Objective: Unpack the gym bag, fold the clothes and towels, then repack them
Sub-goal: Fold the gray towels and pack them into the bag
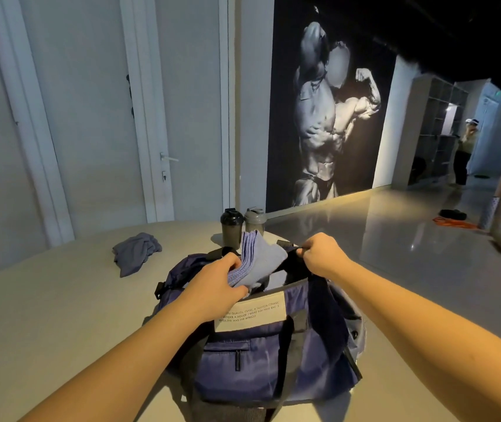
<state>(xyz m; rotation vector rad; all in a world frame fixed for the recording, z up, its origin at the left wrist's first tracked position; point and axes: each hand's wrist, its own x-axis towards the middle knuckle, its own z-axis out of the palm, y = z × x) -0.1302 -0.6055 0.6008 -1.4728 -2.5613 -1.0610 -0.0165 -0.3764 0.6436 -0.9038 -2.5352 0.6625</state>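
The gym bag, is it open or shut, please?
Open: the gym bag gapes; left hand holds folded towels at its mouth, right hand grips a strap.

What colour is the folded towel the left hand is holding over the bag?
The folded towel is pale lavender-blue, clearest in the head view.

1. The desk (60, 315) is a pale, smooth surface with a rounded far edge, filling the lower part of the view.
2. A purple gym bag (252, 354) stands on it at the near middle, mouth open upward, with black straps and a pale printed label on its near face.
3. A crumpled grey garment (135, 252) lies on the bare top, far left of the bag and apart from it.
4. Two bottles stand upright just beyond the bag: a dark shaker bottle (231, 228) on the left and a grey shaker bottle (255, 222) on the right. Whether they touch cannot be told.
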